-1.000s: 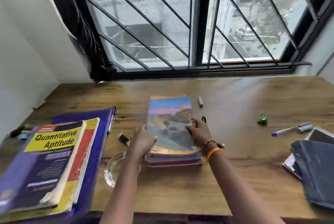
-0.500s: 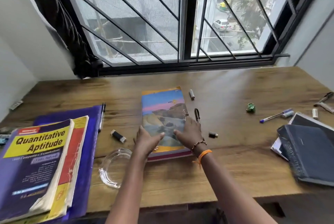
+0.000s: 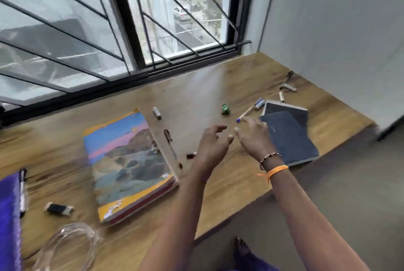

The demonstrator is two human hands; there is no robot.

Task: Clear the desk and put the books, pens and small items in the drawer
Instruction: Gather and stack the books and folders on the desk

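Wooden desk [image 3: 218,87]: left hand [image 3: 211,146], right hand [image 3: 254,137] empty, beside dark notebook [image 3: 293,137].

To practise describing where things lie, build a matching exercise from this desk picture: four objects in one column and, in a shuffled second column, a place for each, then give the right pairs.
Objects
1. landscape-cover book
2. small green item
3. black USB stick
4. dark blue notebook

Places
A. just beyond the right hand, on the desk's right side
B. near the desk's front edge, left of the landscape-cover book
C. middle of the desk, left of both hands
D. beyond the hands, towards the window, beside a blue-tipped pen

Pairs: 1-C, 2-D, 3-B, 4-A
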